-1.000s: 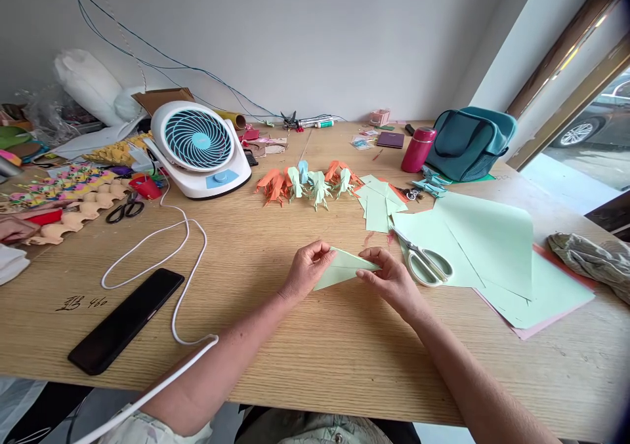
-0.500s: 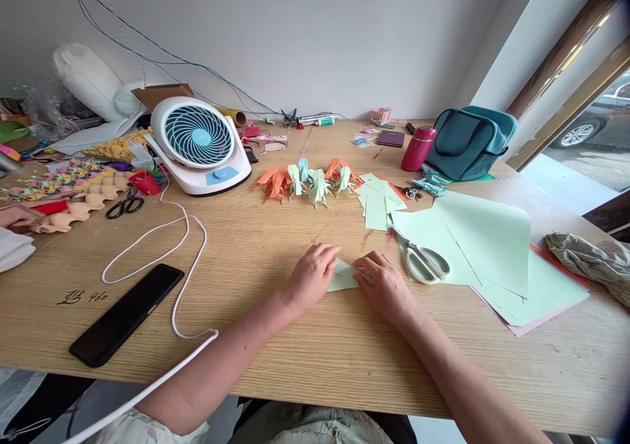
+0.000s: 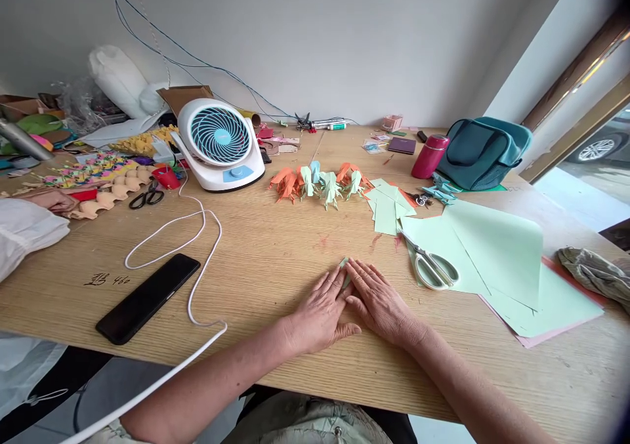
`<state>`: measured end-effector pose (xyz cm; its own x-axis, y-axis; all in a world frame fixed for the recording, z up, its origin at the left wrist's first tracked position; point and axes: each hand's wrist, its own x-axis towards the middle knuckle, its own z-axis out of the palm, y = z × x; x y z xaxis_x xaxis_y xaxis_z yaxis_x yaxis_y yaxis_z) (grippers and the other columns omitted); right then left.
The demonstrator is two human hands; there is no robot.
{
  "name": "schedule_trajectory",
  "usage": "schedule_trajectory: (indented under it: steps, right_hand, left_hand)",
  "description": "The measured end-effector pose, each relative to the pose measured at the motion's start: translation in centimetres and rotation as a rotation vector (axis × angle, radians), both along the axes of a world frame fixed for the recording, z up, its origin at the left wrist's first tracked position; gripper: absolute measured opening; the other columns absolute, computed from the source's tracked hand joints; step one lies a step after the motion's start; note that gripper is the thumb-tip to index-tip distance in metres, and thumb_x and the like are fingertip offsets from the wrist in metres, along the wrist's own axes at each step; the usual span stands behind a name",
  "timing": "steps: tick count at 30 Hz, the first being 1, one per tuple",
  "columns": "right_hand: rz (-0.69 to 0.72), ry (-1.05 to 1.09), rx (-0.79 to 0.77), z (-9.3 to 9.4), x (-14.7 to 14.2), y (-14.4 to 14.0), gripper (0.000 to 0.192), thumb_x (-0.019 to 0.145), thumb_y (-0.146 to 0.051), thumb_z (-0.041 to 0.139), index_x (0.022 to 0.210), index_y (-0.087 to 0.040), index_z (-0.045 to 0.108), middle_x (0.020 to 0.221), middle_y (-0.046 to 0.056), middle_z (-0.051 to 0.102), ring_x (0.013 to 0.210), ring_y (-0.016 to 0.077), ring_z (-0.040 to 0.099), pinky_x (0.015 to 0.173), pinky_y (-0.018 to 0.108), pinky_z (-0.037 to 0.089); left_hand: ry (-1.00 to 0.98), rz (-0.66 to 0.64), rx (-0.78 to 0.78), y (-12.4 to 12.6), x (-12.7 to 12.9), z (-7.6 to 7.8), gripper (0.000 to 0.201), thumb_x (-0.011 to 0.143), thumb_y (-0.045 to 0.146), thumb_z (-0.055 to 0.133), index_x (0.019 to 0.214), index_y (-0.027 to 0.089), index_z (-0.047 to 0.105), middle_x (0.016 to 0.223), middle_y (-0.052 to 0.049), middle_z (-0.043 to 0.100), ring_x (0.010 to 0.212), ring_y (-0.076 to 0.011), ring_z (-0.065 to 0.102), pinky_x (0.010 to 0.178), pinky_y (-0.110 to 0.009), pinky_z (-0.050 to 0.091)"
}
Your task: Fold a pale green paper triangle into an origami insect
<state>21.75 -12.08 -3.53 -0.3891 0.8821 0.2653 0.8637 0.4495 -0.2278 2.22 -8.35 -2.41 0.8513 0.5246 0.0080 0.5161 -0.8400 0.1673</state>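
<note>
A small piece of pale green paper [image 3: 345,275] lies on the table, mostly covered by my two hands. My left hand [image 3: 322,309] rests flat with its fingers stretched out over the paper's left side. Over the right side lies my right hand [image 3: 381,300], flat too, its fingers pointing forward and its thumb close to the left hand. Just beyond them stand several folded paper figures [image 3: 329,187] in orange, green and blue. White-handled scissors [image 3: 434,268] lie to the right on large green sheets [image 3: 497,247], near smaller cut green pieces [image 3: 385,214].
On the left are a white fan [image 3: 221,142], a black phone [image 3: 147,298], a white cable [image 3: 189,293] and black scissors [image 3: 146,199]. A red bottle [image 3: 430,157] and teal bag [image 3: 482,152] stand at the back right. A co-worker's white sleeve [image 3: 29,234] shows at far left.
My hands have gone from gripping the paper's edges with bent fingers to lying flat on it, close together. Less of the paper shows. The view has turned slightly left.
</note>
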Motion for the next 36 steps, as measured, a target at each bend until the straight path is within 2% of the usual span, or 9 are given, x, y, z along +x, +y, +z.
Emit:
schedule_trajectory:
  steps: [4, 10, 14, 17, 21, 27, 32, 36]
  right_hand:
    - [-0.026, -0.068, -0.038, -1.1, 0.1, 0.1, 0.074, 0.101, -0.054, 0.032, 0.155, -0.005, 0.02, 0.16, 0.02, 0.024, 0.15, 0.0287, 0.02, 0.119, 0.049, 0.027]
    - [-0.046, -0.107, -0.026, -1.6, 0.1, 0.1, 0.076, 0.1, -0.055, 0.036, 0.157, -0.011, 0.015, 0.162, 0.017, 0.019, 0.15, 0.0274, 0.017, 0.12, 0.049, 0.024]
    - [-0.052, -0.107, -0.015, -1.6, 0.0, 0.1, 0.074, 0.099, -0.053, 0.038, 0.157, -0.011, 0.018, 0.161, 0.016, 0.023, 0.15, 0.0269, 0.02, 0.12, 0.048, 0.025]
    - [-0.048, -0.113, -0.019, -1.4, 0.0, 0.1, 0.07, 0.1, -0.051, 0.037, 0.154, -0.008, 0.026, 0.16, 0.018, 0.025, 0.149, 0.0275, 0.022, 0.12, 0.047, 0.026]
    - [-0.056, -0.097, -0.026, -1.0, -0.1, 0.1, 0.069, 0.1, -0.048, 0.038, 0.153, -0.005, 0.028, 0.159, 0.02, 0.028, 0.148, 0.0295, 0.026, 0.118, 0.049, 0.028]
    - [-0.103, -0.057, -0.058, 0.5, -0.4, 1.0, 0.052, 0.102, -0.036, 0.034, 0.146, -0.01, 0.043, 0.151, 0.017, 0.044, 0.135, 0.0289, 0.043, 0.111, 0.046, 0.037]
    - [-0.145, -0.088, -0.039, 0.9, -1.0, 2.0, 0.05, 0.102, -0.043, 0.034, 0.14, -0.016, 0.051, 0.14, 0.015, 0.053, 0.121, 0.0301, 0.051, 0.101, 0.047, 0.042]
    - [-0.154, -0.081, -0.025, 1.0, -1.1, 2.2, 0.051, 0.102, -0.049, 0.035, 0.14, -0.02, 0.051, 0.135, 0.014, 0.055, 0.117, 0.0293, 0.051, 0.097, 0.045, 0.042]
  left_hand:
    - [-0.029, 0.02, 0.079, -0.3, -0.2, -0.9, 0.091, 0.095, 0.069, 0.025, 0.155, 0.001, 0.013, 0.162, -0.022, 0.007, 0.152, -0.0303, 0.002, 0.123, -0.042, 0.01]
    - [-0.004, 0.101, 0.102, -0.5, -0.2, -1.2, 0.089, 0.095, 0.069, 0.022, 0.156, 0.004, 0.015, 0.163, -0.017, 0.01, 0.152, -0.0308, 0.011, 0.122, -0.043, 0.016]
    - [-0.007, 0.107, 0.1, -0.5, -0.1, -0.8, 0.089, 0.094, 0.07, 0.02, 0.155, 0.005, 0.019, 0.163, -0.017, 0.013, 0.151, -0.0298, 0.014, 0.122, -0.043, 0.018]
    - [0.006, 0.148, 0.1, -0.6, -0.2, -0.6, 0.088, 0.094, 0.07, 0.018, 0.155, 0.006, 0.022, 0.163, -0.017, 0.012, 0.151, -0.0324, 0.014, 0.12, -0.048, 0.019]
    - [0.022, 0.155, 0.106, -0.7, -0.3, -0.7, 0.09, 0.094, 0.071, 0.016, 0.155, 0.006, 0.02, 0.162, -0.017, 0.013, 0.151, -0.0325, 0.014, 0.12, -0.052, 0.019]
    - [-0.009, 0.14, 0.093, -0.6, -0.5, -0.4, 0.086, 0.094, 0.071, 0.02, 0.154, 0.009, 0.027, 0.162, -0.016, 0.017, 0.151, -0.0312, 0.013, 0.121, -0.051, 0.017]
    - [0.0, 0.138, 0.064, -0.6, -0.6, 0.1, 0.085, 0.093, 0.072, 0.022, 0.149, 0.01, 0.039, 0.161, -0.015, 0.022, 0.151, -0.0321, 0.015, 0.12, -0.052, 0.018]
    - [0.01, 0.136, 0.077, -0.6, -0.5, 0.3, 0.085, 0.093, 0.072, 0.022, 0.149, 0.01, 0.039, 0.161, -0.015, 0.022, 0.15, -0.0326, 0.017, 0.12, -0.052, 0.02]
